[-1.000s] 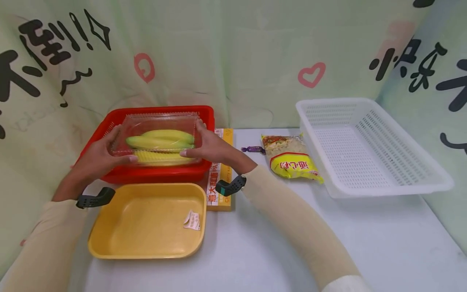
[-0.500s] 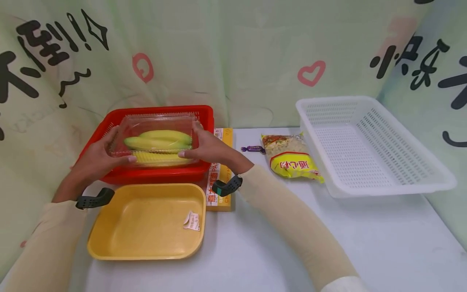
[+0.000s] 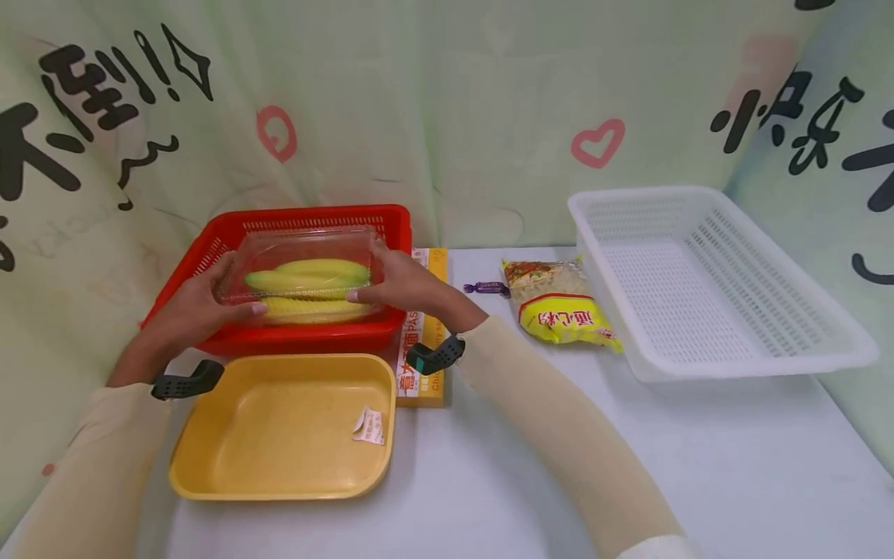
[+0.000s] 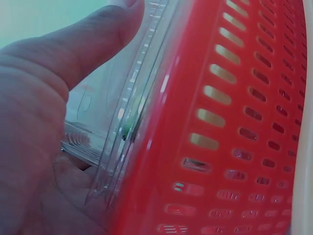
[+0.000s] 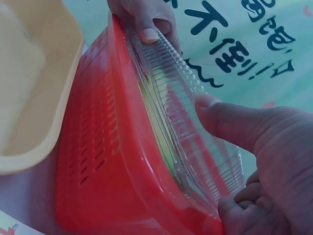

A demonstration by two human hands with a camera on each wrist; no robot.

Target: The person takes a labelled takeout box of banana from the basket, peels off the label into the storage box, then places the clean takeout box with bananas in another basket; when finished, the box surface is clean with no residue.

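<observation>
A clear plastic clamshell box sits tilted inside the red basket, its near edge close to the basket's front rim. Through its lid show yellow-green bananas and, nearer, yellow corn. My left hand grips the box's left end, thumb over the front edge. At the right end my right hand holds it, thumb on the front and fingers behind. In the right wrist view the box's ridged lid rises above the basket rim between both hands. The fingers under the left end are partly hidden.
A yellow tray with a torn label stands in front of the basket. To the right are a pasta box, a purple-wrapped candy, a macaroni bag and a white basket. A printed curtain hangs behind.
The clear box, with both hands on its ends, has come slightly down and toward the basket's front. The grip looks the same, and the surrounding things stay put.
</observation>
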